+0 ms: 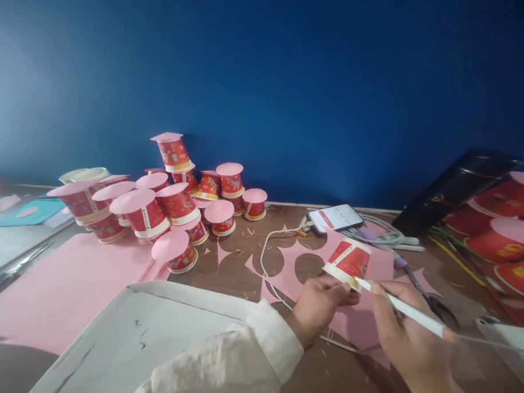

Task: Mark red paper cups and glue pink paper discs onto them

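My left hand (320, 306) is closed around the wide rim of a red paper cup (351, 258), which is tilted with its rim toward me. A yellowish patch shows on the cup's pale rim band. In my right hand (412, 333) is a slim white pen (415, 312) with an orange end, its tip at that patch. Under and around the cup lie pink paper sheets (378, 261) with round holes cut out. To the left, many upside-down red cups (147, 218) carry pink paper discs (133, 201); some have yellow rims.
A phone (335, 218) with its screen lit lies behind my hands, with a white cable (264, 251) beside it. Scissors (441, 309) and a dark cylinder (455, 189) are on the right, near more red cups (513, 245). Pink sheets (70, 281) and a white board (154, 324) occupy the left.
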`<control>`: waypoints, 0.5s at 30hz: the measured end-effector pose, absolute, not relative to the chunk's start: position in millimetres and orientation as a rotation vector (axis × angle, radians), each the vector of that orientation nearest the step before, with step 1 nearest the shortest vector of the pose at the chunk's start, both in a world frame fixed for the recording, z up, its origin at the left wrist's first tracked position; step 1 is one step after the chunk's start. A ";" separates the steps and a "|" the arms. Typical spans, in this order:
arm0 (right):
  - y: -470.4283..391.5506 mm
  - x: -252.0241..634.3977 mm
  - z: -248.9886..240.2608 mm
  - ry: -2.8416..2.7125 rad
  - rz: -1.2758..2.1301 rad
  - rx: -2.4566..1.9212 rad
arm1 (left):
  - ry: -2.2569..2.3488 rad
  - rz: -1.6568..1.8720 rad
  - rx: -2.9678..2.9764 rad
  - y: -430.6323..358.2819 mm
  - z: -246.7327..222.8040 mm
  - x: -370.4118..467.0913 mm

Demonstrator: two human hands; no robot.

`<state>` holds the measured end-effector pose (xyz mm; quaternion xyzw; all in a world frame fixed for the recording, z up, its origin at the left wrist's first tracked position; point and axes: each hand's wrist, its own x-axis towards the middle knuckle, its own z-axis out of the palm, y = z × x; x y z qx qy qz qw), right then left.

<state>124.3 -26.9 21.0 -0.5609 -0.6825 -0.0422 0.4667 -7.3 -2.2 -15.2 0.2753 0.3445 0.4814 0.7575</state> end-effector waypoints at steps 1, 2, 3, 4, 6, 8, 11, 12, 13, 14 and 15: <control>-26.9 124.3 21.0 -1.661 -0.117 -1.392 | 0.750 1.045 0.599 -2.4 -15.4 -7.2; -26.8 124.4 21.2 -1.661 -0.119 -1.399 | 0.749 1.043 0.599 -2.4 -15.7 -7.1; -26.7 124.4 21.6 -1.675 -0.107 -1.391 | 0.749 1.044 0.603 -2.4 -16.3 -7.0; -26.7 124.3 22.2 -1.699 -0.079 -1.378 | 0.750 1.047 0.608 -2.2 -17.0 -7.0; -26.6 123.8 23.6 -1.743 -0.014 -1.344 | 0.760 1.052 0.618 -1.5 -18.4 -6.8; -26.6 122.9 24.8 -1.748 -0.006 -1.322 | 0.772 1.050 0.623 -0.7 -19.2 -6.5; -26.8 122.3 25.2 -1.695 -0.094 -1.327 | 0.770 1.047 0.613 -0.2 -18.6 -6.3; -26.8 122.6 24.9 -1.690 -0.113 -1.331 | 0.771 1.046 0.616 -0.3 -18.0 -6.5; -26.8 123.1 24.4 -1.700 -0.115 -1.332 | 0.778 1.045 0.627 -0.6 -17.3 -6.9; -26.8 123.8 23.8 -1.723 -0.098 -1.328 | 0.787 1.044 0.645 -0.9 -16.7 -7.4; -26.8 124.6 23.3 -1.750 -0.072 -1.320 | 0.795 1.043 0.668 -1.3 -16.1 -7.9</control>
